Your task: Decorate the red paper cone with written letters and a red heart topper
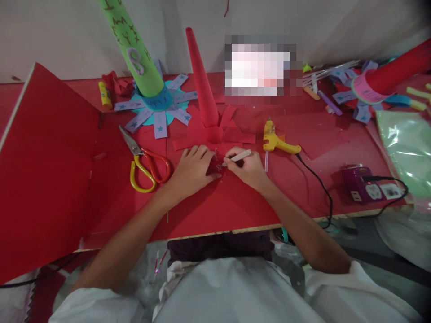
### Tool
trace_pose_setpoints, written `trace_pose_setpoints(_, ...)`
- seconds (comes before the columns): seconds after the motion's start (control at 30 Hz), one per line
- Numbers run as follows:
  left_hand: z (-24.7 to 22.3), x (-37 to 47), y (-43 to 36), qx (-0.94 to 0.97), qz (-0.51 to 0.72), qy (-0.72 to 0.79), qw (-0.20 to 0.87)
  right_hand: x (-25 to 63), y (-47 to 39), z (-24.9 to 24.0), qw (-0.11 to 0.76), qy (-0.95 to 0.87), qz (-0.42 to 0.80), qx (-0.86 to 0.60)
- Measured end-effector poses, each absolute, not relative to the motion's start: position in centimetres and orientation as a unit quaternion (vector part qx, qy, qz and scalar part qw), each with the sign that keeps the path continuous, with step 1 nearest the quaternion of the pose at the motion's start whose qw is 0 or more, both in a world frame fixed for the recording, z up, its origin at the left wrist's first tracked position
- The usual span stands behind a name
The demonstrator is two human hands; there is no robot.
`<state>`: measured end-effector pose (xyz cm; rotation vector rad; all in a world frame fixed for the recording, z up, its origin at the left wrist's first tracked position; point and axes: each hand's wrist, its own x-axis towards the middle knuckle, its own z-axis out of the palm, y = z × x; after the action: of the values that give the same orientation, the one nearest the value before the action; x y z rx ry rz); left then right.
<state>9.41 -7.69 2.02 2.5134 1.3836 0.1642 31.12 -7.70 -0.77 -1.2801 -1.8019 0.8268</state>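
Note:
My right hand [249, 168] grips a white pen [241, 155], its tip low over a small star-like mark [219, 167] on the red surface. Flat beside that mark lies my left hand [195, 168], fingers a little apart and holding nothing. Just beyond both hands stands a tall red paper cone [202, 80], with red paper strips [244, 137] spreading around its base. Large scissors [143, 163] with one yellow and one red handle lie to the left of my left hand. To the right of my right hand rests a yellow glue gun [278, 141].
A green lettered paper tube [141, 58] stands on blue and lilac strips at the back left, near a yellow glue stick [105, 95]. A red board [47, 166] rises at left. The glue gun's cord runs toward a purple power box [360, 184]; plastic packaging [404, 148] lies far right.

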Motion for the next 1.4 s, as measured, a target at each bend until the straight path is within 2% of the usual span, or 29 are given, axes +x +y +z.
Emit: trace_pose_setpoints(1.4,1.85,8.98,-7.45,0.872,0.062,0.462,0.150,31.19,-7.43,-0.49,0.371,-0.696,0.357,-0.501)
